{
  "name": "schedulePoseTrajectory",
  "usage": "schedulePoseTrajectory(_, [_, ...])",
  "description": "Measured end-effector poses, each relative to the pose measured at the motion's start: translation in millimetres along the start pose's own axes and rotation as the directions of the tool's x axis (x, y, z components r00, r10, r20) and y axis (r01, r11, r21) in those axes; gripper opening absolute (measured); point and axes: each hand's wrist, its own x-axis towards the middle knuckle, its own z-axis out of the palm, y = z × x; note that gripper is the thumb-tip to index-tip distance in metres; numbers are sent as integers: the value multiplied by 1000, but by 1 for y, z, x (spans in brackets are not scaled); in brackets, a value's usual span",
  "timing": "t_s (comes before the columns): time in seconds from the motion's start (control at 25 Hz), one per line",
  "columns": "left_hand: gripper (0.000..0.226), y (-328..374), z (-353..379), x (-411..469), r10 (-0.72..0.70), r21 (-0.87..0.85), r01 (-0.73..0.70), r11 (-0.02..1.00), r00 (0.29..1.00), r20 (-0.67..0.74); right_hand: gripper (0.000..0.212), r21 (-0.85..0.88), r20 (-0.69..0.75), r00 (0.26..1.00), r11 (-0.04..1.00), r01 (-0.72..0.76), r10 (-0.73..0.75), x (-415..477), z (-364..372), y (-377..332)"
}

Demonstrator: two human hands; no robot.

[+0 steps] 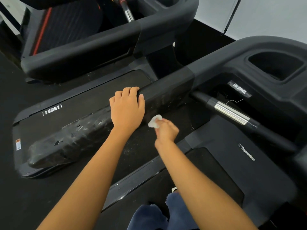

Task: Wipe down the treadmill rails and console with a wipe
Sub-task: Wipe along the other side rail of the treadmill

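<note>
At the inner face of the rail [166,95], right hand [167,131] pinches a crumpled white wipe [155,121], fingers closed round it, wad pressed to or just off the rail's lower edge; contact itself not clear. Left hand [127,107] just above, fingers curled over the rail top, thumb on the near side, clamped there as a brace. Rail covering is flaked and whitish toward its free end, so judged best: open the wad to a flatter pad, take light long strokes along the rail rather than scrubbing, or loose flakes may lift and shed onto the deck [141,151]; shift the left hand along so the patch under it gets wiped too. Console [232,52] at right judged to come later. Hard to make out: right fingertips blurred, how much wipe sits inside the palm; rail's far side and underside hidden; console cut off by the frame edge; second rail out of view
</note>
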Motion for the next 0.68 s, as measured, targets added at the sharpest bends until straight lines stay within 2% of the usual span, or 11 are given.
schedulePoseTrajectory(0.12, [39, -1, 0, 1, 0, -3, 0, 1000, 1000, 3, 13, 128, -232, 949, 961, 247, -213, 36, -10, -40])
schedulePoseTrajectory(0.2, [39, 1, 0, 1, -7, -4, 7, 1000, 1000, -6, 8, 158, -272, 924, 935, 318, -269, 42, 2, -54])
schedulePoseTrajectory(0.24, [38, 2, 1, 0, -11, 0, 11, 1000, 1000, -9, 5, 115, -272, 919, 939, 324, -284, 37, 10, -48])
schedulePoseTrajectory(0.32, [38, 3, 1, 0, -10, 4, 10, 1000, 1000, -12, 6, 19, -198, 949, 967, 255, -246, 18, 22, -13])
schedulePoseTrajectory(0.4, [39, 1, 0, 0, -4, 4, 4, 1000, 1000, -7, 10, -34, 5, 993, 993, 114, -114, 2, 20, 21])
schedulePoseTrajectory(0.44, [39, -1, 1, -1, -2, 5, 2, 1000, 1000, -3, 11, -47, 60, 994, 994, 95, -92, 1, 13, 23])
schedulePoseTrajectory(0.52, [40, -2, 0, -1, 2, -2, -2, 1000, 1000, 8, 12, -3, -47, 970, 971, 238, -238, 18, -2, -3])
schedulePoseTrajectory(0.6, [41, -1, -1, -1, 1, -12, 0, 1000, 1000, 9, 8, 62, -185, 894, 903, 425, -408, 34, -11, -47])
schedulePoseTrajectory(0.68, [41, 0, -1, -1, -5, -18, 5, 1000, 1000, 12, 4, 16, -157, 824, 833, 553, -544, 35, -6, -67])
